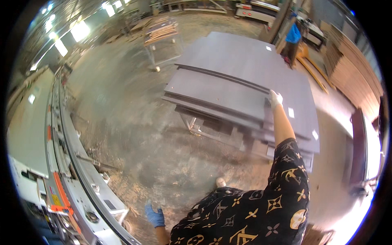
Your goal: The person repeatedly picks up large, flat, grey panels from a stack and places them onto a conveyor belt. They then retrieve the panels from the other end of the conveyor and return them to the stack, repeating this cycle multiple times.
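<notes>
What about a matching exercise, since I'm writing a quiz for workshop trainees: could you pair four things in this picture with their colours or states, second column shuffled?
Column one
1. left hand
2. right hand
3. large panels
4. pallet truck

Column two
A. yellow
B. gloved in blue, away from the large panels
C. grey, lying stacked
D. gloved in white, at a panel's edge

Right pairs: 1-B, 2-D, 3-C, 4-A
</notes>
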Action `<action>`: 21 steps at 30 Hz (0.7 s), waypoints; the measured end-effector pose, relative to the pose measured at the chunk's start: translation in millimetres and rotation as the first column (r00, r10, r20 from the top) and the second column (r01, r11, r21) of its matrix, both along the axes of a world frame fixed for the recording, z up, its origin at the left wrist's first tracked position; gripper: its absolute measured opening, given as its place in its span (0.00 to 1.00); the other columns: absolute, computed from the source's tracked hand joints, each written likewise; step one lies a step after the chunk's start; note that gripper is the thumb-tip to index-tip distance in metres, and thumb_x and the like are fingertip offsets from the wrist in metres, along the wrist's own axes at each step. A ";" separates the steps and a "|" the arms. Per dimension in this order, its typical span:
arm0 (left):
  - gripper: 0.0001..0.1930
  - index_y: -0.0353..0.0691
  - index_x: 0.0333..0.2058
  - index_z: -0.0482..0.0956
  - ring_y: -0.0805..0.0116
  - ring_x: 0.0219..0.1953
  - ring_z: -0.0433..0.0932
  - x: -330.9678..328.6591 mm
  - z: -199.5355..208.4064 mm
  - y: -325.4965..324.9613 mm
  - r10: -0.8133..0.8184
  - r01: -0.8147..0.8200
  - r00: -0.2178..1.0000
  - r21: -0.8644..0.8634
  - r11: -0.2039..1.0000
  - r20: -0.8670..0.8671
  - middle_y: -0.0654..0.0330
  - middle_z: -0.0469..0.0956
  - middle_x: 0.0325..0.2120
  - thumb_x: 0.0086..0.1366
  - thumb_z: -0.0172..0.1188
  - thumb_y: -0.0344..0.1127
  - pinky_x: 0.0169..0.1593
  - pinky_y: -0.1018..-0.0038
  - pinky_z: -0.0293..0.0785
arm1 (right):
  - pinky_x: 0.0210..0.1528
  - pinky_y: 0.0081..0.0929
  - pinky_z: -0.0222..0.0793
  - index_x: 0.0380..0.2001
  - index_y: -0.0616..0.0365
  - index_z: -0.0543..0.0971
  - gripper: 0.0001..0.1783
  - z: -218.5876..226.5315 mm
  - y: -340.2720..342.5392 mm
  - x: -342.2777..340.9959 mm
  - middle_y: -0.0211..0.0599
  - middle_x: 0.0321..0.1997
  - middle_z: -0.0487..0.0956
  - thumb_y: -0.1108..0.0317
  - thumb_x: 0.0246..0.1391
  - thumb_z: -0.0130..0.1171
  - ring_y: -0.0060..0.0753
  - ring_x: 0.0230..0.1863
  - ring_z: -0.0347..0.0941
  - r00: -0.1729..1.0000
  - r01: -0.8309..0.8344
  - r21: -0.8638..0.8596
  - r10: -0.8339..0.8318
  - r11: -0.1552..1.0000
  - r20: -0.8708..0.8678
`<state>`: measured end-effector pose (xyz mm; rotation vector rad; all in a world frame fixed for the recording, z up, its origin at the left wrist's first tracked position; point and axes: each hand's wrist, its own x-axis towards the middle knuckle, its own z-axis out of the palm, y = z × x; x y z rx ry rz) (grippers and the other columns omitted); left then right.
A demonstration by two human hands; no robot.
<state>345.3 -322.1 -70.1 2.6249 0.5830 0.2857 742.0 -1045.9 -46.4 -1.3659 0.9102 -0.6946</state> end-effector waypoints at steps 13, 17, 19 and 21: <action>0.24 0.37 0.49 0.72 0.53 0.51 0.70 56.4 -32.6 -61.8 -0.160 0.162 0.987 -0.168 0.972 0.025 0.49 0.72 0.48 0.53 0.61 0.37 0.56 0.66 0.65 | 0.11 0.24 0.55 0.18 0.56 0.70 0.13 31.3 -4.8 -1.1 0.30 0.14 0.65 0.63 0.51 0.58 0.24 0.12 0.59 0.878 -0.383 0.216 0.427 0.898 -0.216; 0.23 0.36 0.52 0.69 0.59 0.53 0.70 118.0 -30.4 -117.0 -0.376 0.383 0.923 -0.291 0.877 0.081 0.53 0.71 0.51 0.57 0.58 0.29 0.55 0.68 0.66 | 0.12 0.25 0.56 0.22 0.56 0.72 0.12 52.0 63.7 -86.0 0.28 0.14 0.64 0.60 0.51 0.57 0.24 0.13 0.59 0.731 -0.565 0.267 0.624 0.781 -0.276; 0.23 0.38 0.54 0.68 0.61 0.53 0.71 140.7 -62.4 -144.3 -0.390 0.394 0.911 -0.556 0.732 0.132 0.54 0.71 0.52 0.58 0.58 0.31 0.55 0.67 0.67 | 0.14 0.26 0.58 0.25 0.55 0.72 0.12 14.1 77.4 -140.2 0.27 0.16 0.64 0.58 0.51 0.58 0.25 0.15 0.60 0.713 -0.662 0.257 0.697 0.704 -0.074; 0.23 0.40 0.55 0.67 0.62 0.52 0.71 164.3 -93.0 -165.6 -0.366 0.363 0.911 -0.788 0.496 0.189 0.56 0.70 0.52 0.60 0.57 0.33 0.54 0.67 0.68 | 0.21 0.22 0.60 0.25 0.53 0.70 0.12 22.0 116.4 -217.0 0.25 0.21 0.65 0.58 0.52 0.57 0.22 0.20 0.62 0.693 -0.703 0.147 0.717 0.696 -0.078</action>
